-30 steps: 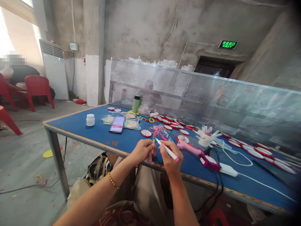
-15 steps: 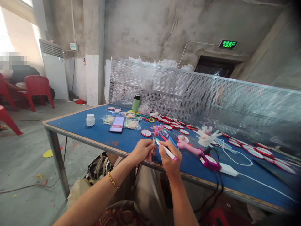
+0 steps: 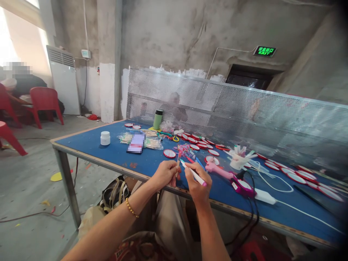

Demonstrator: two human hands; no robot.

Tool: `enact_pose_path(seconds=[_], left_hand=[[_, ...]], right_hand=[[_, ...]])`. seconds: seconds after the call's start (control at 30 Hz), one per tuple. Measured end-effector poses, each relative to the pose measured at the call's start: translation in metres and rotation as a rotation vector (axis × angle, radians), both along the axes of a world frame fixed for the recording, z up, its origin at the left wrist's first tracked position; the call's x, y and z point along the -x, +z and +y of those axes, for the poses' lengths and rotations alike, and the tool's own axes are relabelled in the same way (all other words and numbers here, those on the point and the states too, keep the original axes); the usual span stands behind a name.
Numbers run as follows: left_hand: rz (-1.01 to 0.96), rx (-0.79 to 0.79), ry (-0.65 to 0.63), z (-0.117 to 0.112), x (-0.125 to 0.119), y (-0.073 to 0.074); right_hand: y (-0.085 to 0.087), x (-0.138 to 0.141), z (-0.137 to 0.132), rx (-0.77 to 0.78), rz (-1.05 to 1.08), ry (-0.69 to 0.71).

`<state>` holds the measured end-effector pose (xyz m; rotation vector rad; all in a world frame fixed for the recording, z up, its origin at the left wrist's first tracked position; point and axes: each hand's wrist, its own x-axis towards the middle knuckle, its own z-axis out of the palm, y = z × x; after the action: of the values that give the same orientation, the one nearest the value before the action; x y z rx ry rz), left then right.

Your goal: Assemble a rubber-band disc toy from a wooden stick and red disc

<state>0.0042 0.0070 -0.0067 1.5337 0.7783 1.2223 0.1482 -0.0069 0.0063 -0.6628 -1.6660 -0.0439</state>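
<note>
My right hand (image 3: 198,183) is closed round a white marker pen (image 3: 193,173) with a pink cap end, its tip pointing left. My left hand (image 3: 164,173) pinches a thin wooden stick (image 3: 178,163) held upright, just left of the pen tip. Both hands hover over the near edge of the blue table (image 3: 114,156). A gold bracelet (image 3: 131,208) sits on my left wrist. Right of my hands lie a pink glue gun (image 3: 217,169) and a pink device (image 3: 241,185) with black cables.
Several red-rimmed round discs (image 3: 195,142) lie across the table, with a white jar (image 3: 104,137), a green bottle (image 3: 157,119), a cup of sticks (image 3: 238,159) and a white adapter (image 3: 264,196). A perforated metal screen (image 3: 244,116) backs the table. Red chairs (image 3: 43,103) stand at left.
My right hand has shifted the pen very slightly; the left hand keeps the stick still. The view has drifted a little.
</note>
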Motion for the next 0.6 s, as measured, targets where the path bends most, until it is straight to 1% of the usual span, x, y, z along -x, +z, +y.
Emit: enact_pose_path(seconds=[0.13, 0.33, 0.43, 0.53, 0.6], left_hand=[[0.016, -0.011, 0.004, -0.0014, -0.0002, 0.0013], [-0.006, 0.001, -0.013, -0.0014, 0.0005, 0.002], [-0.012, 0.003, -0.018, -0.0017, 0.0009, 0.0021], [-0.004, -0.006, -0.013, -0.0025, 0.001, 0.0023], [0.001, -0.012, -0.004, -0.0029, 0.001, 0.0027]], right_hand=[[0.0003, 0.0021, -0.0009, 0.043, -0.062, 0.052], [0.0004, 0.0008, -0.0011, -0.015, -0.019, -0.007], [0.0009, -0.0001, -0.003, 0.008, -0.007, 0.03], [0.0012, 0.0015, -0.0049, 0.059, -0.051, 0.075], [0.0014, 0.0027, -0.0053, 0.066, -0.067, 0.079]])
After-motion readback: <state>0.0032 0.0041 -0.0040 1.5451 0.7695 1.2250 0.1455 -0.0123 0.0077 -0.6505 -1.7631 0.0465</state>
